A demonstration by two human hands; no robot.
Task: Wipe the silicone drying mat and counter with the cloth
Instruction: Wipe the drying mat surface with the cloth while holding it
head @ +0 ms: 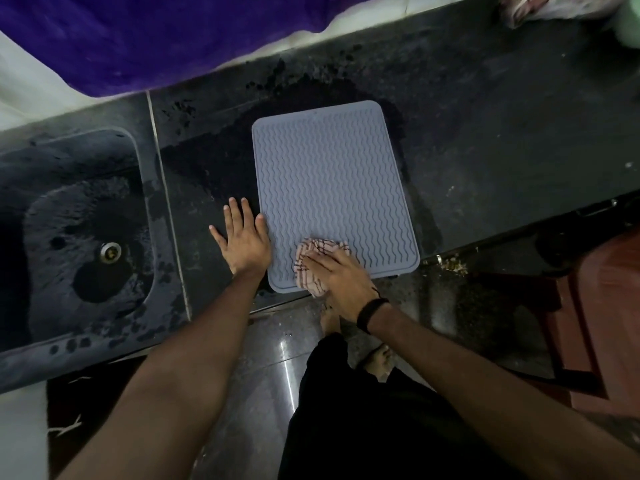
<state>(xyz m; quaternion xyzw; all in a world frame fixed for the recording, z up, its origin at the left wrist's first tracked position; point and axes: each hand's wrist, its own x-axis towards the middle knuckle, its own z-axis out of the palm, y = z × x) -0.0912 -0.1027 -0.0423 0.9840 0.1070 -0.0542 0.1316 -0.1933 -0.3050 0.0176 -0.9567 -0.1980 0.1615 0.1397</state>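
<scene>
While left hand (pixel 244 237) steadies mat (pixel 332 181), right hand (pixel 337 271) presses cloth (pixel 313 252).

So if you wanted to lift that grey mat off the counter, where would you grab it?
Probably the near right corner of the silicone drying mat, coming from the counter edge. The mat lies flat, so it needs a thin rim to peel up, and that corner is bare. The left hand lies flat by the left edge, and the right hand presses the cloth near the front.
</scene>
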